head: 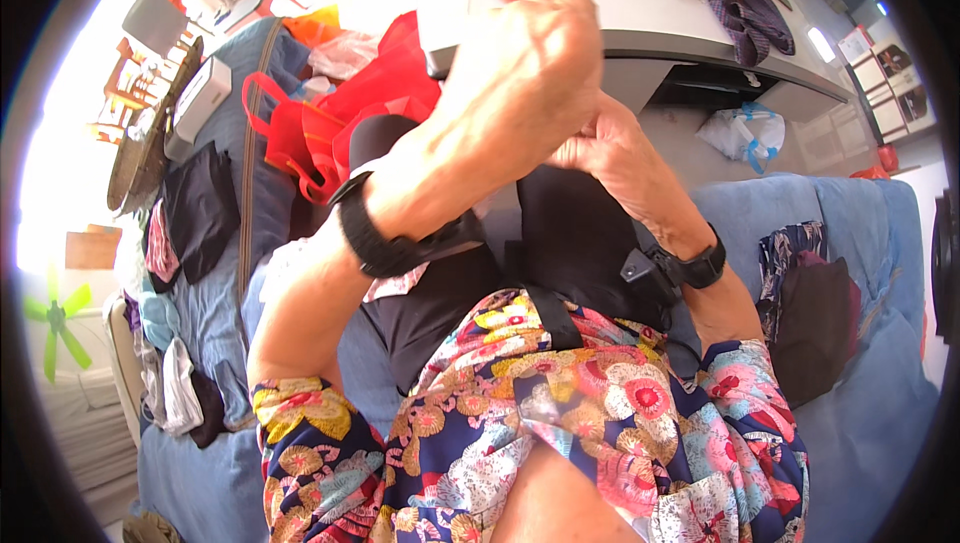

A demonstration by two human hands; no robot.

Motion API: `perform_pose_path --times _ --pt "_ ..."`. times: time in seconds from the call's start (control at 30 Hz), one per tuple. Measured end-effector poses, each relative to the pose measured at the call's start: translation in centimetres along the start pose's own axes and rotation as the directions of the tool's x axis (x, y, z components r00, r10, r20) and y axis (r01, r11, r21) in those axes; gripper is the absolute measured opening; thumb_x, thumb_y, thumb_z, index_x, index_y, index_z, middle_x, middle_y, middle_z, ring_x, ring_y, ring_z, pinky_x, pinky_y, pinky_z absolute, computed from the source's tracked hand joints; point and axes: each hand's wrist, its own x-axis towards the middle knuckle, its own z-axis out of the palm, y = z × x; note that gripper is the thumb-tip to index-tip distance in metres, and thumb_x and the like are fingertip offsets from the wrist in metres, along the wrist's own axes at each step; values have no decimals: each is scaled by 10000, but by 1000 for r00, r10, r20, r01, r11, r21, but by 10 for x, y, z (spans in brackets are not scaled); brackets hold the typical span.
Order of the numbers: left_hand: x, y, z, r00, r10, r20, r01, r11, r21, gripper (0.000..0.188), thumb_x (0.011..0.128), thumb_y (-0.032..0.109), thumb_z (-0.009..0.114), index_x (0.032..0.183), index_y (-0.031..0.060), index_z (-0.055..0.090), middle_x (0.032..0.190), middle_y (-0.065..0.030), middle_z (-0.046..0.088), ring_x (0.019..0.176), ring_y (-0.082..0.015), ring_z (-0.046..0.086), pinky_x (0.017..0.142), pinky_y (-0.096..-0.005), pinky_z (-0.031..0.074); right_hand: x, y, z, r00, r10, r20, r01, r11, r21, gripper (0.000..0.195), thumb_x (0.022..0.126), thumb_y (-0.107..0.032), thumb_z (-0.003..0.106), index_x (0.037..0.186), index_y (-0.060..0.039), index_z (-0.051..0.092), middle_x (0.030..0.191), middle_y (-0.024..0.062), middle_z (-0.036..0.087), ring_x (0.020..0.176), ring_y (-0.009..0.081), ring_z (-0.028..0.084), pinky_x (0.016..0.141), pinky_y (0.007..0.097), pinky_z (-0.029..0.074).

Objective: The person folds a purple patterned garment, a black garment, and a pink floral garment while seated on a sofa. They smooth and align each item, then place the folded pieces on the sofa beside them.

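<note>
Both hands are raised together above the lap, in front of a white table. My left hand is on top, its fingers curled and turned away from view, so its grasp is hidden. Just below and to the right, my right hand has its thumb and fingertips brought together close to the left hand's underside. Whether something thin lies between them cannot be seen. Each wrist wears a black strap. Behind the left forearm a red fabric bag lies on the blue sofa.
The white table ahead holds red-rimmed items, plastic wrap and a dark patterned cloth. A white plastic bag sits beneath it. Folded dark clothes lie on the sofa at right; more garments and a white box are at left.
</note>
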Motion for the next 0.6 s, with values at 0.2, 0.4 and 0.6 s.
perform_pose_path --times 0.2,0.4,0.6 --pt "-29 -5 30 999 -16 41 20 996 -90 163 688 37 632 746 -59 514 658 -229 595 621 -405 615 573 -449 509 1 31 22 985 7 -172 10 995 98 194 897 -57 562 1041 40 649 975 102 680 854 159 673 717 295 562" --pt "-81 4 -10 940 -289 179 304 951 -59 108 860 96 613 914 3 596 888 -200 606 775 -426 615 635 -438 493 -9 46 -18 948 262 -181 -222 951 215 208 933 -81 557 1100 24 622 912 86 673 723 152 664 639 259 579" --pt "-168 -24 -66 824 -566 32 539 799 266 144 841 41 664 962 -14 606 879 -145 590 727 -265 625 650 -345 497 -36 59 -83 924 226 -309 -142 952 270 252 964 -211 598 1139 -31 606 912 27 667 685 96 612 586 223 506"
